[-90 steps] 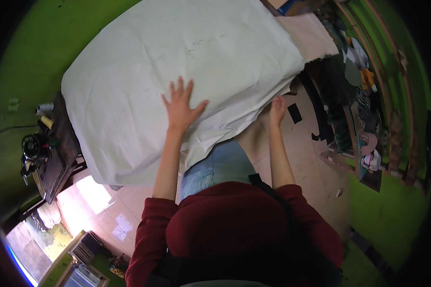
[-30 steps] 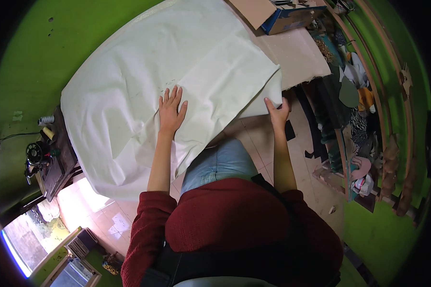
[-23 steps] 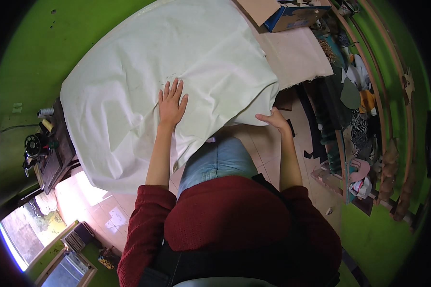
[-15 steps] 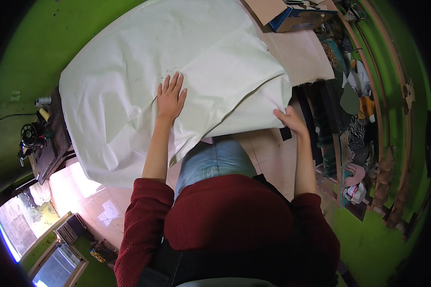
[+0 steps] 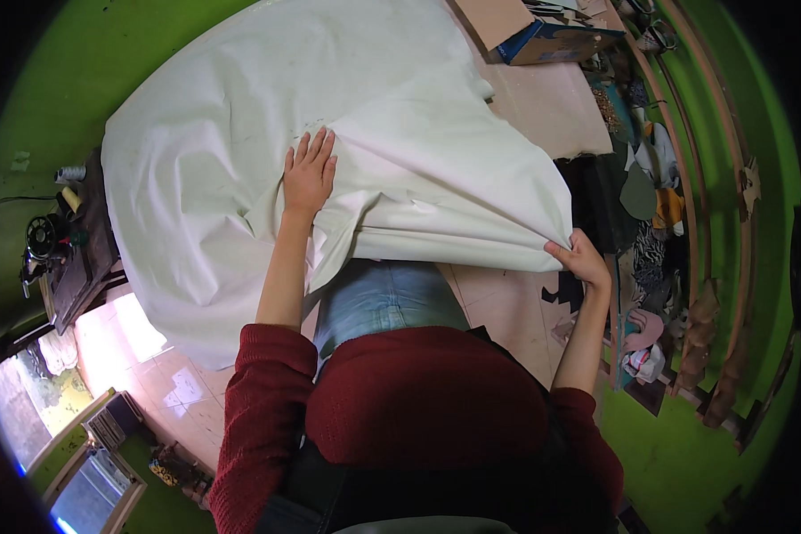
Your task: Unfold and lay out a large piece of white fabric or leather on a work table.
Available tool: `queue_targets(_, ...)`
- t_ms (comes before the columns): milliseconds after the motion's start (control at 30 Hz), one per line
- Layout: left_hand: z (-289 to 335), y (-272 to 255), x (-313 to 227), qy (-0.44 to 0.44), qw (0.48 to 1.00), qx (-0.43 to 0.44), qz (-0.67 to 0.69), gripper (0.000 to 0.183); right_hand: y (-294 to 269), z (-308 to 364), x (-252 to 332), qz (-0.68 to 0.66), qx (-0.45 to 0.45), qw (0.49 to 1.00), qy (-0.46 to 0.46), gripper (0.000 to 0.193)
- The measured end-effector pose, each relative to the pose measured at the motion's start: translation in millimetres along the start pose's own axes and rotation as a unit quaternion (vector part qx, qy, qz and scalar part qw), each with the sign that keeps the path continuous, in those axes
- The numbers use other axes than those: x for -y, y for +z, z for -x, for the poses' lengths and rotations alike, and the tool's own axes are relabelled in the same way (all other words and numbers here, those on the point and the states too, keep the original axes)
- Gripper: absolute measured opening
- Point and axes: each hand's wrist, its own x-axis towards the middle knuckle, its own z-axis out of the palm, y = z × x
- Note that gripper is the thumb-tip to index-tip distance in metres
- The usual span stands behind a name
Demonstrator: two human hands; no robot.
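A large pale sheet of leather-like material (image 5: 392,80) spreads over the table and hangs down past its near and left edges. My left hand (image 5: 309,173) presses flat on it near the middle, fingers stretched out. At the right, my right hand (image 5: 581,258) grips the sheet's near right edge between thumb and fingers. From that grip, long taut folds run leftward across the sheet. Bunched creases gather just below and right of my left hand. The table under the sheet is mostly hidden.
An open cardboard box (image 5: 561,40) stands at the far right on a beige surface (image 5: 556,107). Along the right wall, a wooden rack (image 5: 699,160) holds scraps of material. A sewing machine (image 5: 49,236) sits on a dark table at the left. Tiled floor (image 5: 498,307) shows below.
My right hand has pulled the sheet's edge to the right and towards me, drawing the folds tauter. My left hand stays flat on the sheet.
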Motion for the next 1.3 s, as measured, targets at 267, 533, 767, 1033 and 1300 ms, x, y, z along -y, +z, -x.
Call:
queue_targets(267,1,-1,1,-0.011,0.999,-0.002,0.032,0.040,25,-3,-5,-0.413,-0.003,0.901,-0.130,0.087)
queue_targets(533,16,-72,-10,-0.009,0.992,0.048,0.113,0.038,108,-35,-9,-0.288,0.129,0.946,-0.077,0.087)
queue_targets(767,77,-103,-89,0.058,0.976,-0.005,0.208,0.041,130,-56,23,-0.182,-0.012,0.982,-0.049,0.061)
queue_targets(1033,62,-60,-115,-0.002,0.992,-0.010,0.123,0.033,105,-30,72,-0.292,0.027,0.946,-0.137,0.067)
queue_targets(1300,43,-72,-98,-0.002,0.982,0.034,0.184,0.014,120,-16,124,0.223,-0.534,0.743,-0.336,0.072)
